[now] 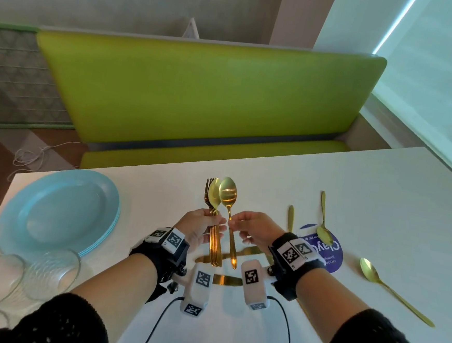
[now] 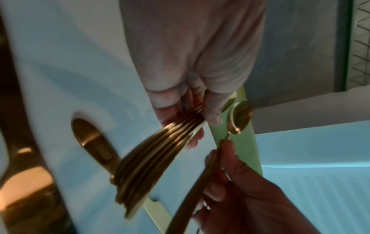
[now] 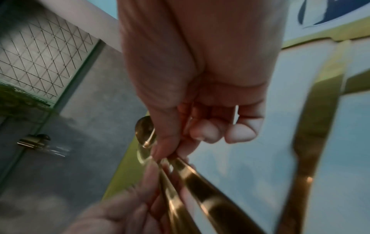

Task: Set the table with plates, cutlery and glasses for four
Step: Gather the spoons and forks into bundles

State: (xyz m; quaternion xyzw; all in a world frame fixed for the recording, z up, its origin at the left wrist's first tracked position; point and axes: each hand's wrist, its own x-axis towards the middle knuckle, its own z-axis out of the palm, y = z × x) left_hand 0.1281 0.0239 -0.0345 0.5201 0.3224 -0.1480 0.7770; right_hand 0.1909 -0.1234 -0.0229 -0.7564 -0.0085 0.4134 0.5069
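My left hand (image 1: pixel 204 227) grips a bundle of gold cutlery (image 1: pixel 214 219), forks and spoons held upright above the white table (image 1: pixel 380 183); in the left wrist view the bundle's handles (image 2: pixel 148 161) fan out below the fingers. My right hand (image 1: pixel 247 227) pinches the stem of a single gold spoon (image 1: pixel 228 196) right beside the bundle, its bowl up. In the right wrist view thumb and forefinger hold that spoon's handle (image 3: pixel 202 185). Light-blue plates (image 1: pixel 59 212) are stacked at the left, with clear glasses (image 1: pixel 49 273) in front of them.
Two gold spoons (image 1: pixel 324 219) (image 1: pixel 389 287) and a gold knife (image 1: pixel 290 218) lie on the table at the right, around a round blue sticker (image 1: pixel 329 247). More gold knives (image 1: pixel 227 279) lie under my wrists. A green bench (image 1: pixel 198 93) runs behind the table.
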